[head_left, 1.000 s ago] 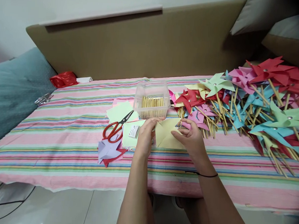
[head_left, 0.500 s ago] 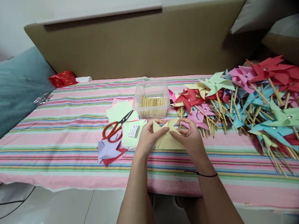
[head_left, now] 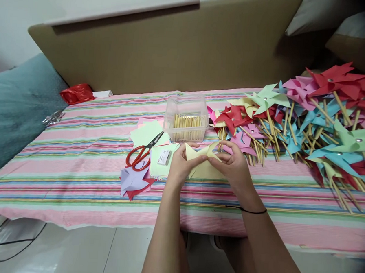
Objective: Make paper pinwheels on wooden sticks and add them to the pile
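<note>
A pale yellow paper pinwheel blade [head_left: 196, 154], its corners curled, is held up between my two hands. My left hand [head_left: 181, 163] pinches it from the left, with the thumb near the middle. From the right, my right hand [head_left: 232, 162] grips it, and the two thumbs almost meet. Under my hands lies more yellow paper [head_left: 208, 171]. Left of my left hand, a small white box [head_left: 163, 157] sits on light green paper sheets [head_left: 155, 166]. Scissors with red handles [head_left: 143, 152] rest across the papers beside a cut purple paper piece [head_left: 134, 178].
Behind my hands stands a clear plastic box [head_left: 185, 132] of short sticks. Finished pinwheels [head_left: 265, 99] in several colours are heaped on the right. A red bag [head_left: 77, 93] and a metal clip bundle [head_left: 53, 118] lie far left on the striped cloth [head_left: 86, 160].
My hands have tilted the yellow paper, and its left corner now stands up while my thumbs have drawn together at its middle. The view has shifted slightly.
</note>
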`<state>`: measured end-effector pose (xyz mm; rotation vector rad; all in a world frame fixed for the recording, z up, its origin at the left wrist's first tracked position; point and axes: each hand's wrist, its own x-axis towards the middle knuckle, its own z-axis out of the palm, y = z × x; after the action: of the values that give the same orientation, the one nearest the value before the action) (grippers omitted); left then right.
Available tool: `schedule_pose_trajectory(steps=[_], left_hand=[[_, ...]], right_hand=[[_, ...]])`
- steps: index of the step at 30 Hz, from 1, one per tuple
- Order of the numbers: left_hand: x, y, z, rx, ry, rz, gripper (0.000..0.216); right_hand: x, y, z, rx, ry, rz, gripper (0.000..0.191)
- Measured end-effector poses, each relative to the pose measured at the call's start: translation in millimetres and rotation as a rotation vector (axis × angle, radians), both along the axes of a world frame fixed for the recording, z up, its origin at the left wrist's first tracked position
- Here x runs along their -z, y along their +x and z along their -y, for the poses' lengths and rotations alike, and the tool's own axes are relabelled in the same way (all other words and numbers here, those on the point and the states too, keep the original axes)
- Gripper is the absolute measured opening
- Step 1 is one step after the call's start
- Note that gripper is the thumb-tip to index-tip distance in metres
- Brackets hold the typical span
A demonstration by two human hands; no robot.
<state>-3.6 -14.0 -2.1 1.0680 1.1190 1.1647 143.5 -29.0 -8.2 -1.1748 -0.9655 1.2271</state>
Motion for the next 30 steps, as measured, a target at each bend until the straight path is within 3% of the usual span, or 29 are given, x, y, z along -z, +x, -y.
schedule_pose_trajectory(steps=[11, 19, 30], left_hand=[[-1.7, 4.1, -1.5, -0.024, -0.088, -0.006, 0.052], [0.7, -2.6, -3.4, -0.046, 0.009, -0.208, 0.052], [-0.3, -5.6, -0.9, 0.098, 0.027, -0.205, 0.063]], right_hand=[[0.7, -1.0, -0.1, 0.028, 0.019, 0.032, 0.061], [-2.8, -1.0, -2.1, -0.028, -0.080, -0.066, 0.063], [-1.9, 2.7, -1.0, -0.058, -0.133, -0.063, 0.076]])
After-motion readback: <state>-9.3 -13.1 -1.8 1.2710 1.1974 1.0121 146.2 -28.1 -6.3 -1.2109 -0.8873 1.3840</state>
